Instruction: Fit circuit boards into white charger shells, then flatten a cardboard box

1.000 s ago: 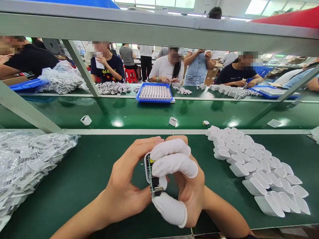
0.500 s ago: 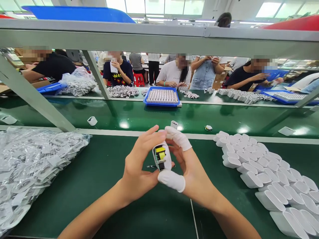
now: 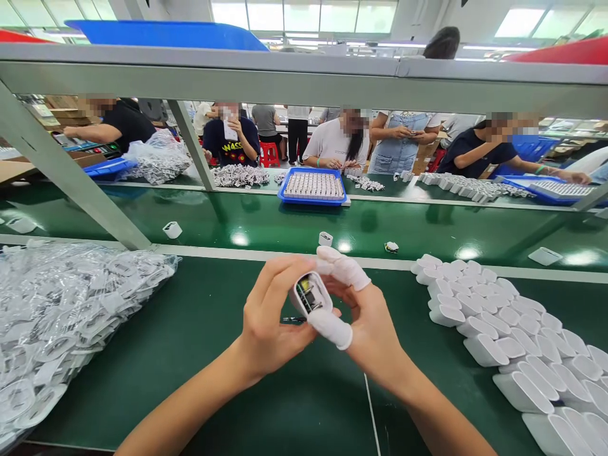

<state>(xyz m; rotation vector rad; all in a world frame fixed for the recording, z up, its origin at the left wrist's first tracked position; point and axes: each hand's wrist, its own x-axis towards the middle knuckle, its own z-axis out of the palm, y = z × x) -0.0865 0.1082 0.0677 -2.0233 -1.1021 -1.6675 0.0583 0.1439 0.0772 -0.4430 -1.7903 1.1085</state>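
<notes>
A white oval housing [image 3: 325,296] with a circuit board and a yellow part [image 3: 305,286] inside is held between both hands above the green table, its open end facing me. My left hand [image 3: 273,310] grips its left side, fingers over the top and thumb below. On the right, my right hand [image 3: 363,310], with white covers on thumb and fingers, closes round the same housing, the thumb at its lower edge. A thin dark tool [image 3: 293,320] lies behind my left hand; part of it is hidden.
Bagged white parts [image 3: 90,310] cover the left side. Rows of white housings [image 3: 517,329] stand at the right. Beyond, a green belt [image 3: 266,221] carries scattered pieces. A slanted metal post [image 3: 80,171] rises at the left. Several people sit or stand across, near a blue tray [image 3: 312,187].
The board sits deeper in the housing, and the housing has tilted so its opening faces me more. My right thumb has shifted up. Loose pieces on the belt have moved slightly left.
</notes>
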